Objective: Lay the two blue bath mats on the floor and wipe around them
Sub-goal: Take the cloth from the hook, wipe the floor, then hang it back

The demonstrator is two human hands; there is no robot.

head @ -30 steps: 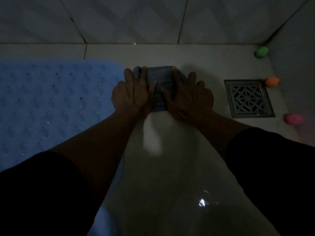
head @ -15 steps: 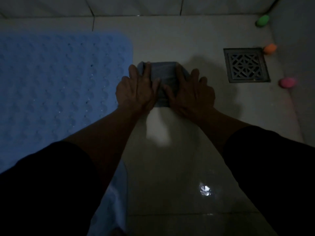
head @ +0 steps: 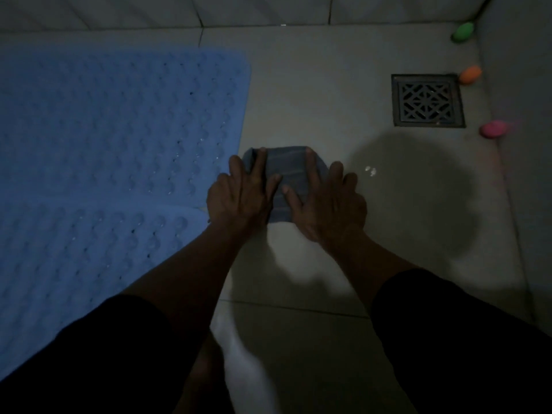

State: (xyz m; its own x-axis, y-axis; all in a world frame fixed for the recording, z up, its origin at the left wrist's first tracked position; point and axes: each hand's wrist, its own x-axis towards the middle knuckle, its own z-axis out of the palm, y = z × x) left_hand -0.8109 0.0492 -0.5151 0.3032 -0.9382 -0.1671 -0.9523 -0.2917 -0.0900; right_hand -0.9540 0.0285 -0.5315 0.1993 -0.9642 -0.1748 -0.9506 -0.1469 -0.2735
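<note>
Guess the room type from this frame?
Likely a bathroom or shower floor: tiled floor with a metal drain grate near the corner, and dimpled blue bath mats laid beside it.

Two blue bath mats (head: 119,138) are lying flat at left, nubbed, near one overlapping the far one's edge. A folded grey-blue cloth (head: 286,174) is lying just beside their right edge.

Bare floor tile (head: 322,94) ahead, open as far as the back wall (head: 239,10). Hemmed on the left by two blue mats (head: 119,121) lying edge to edge. On the right, a drain grate (head: 427,100) and three coloured balls (head: 470,74) along the side wall (head: 522,144).
</note>
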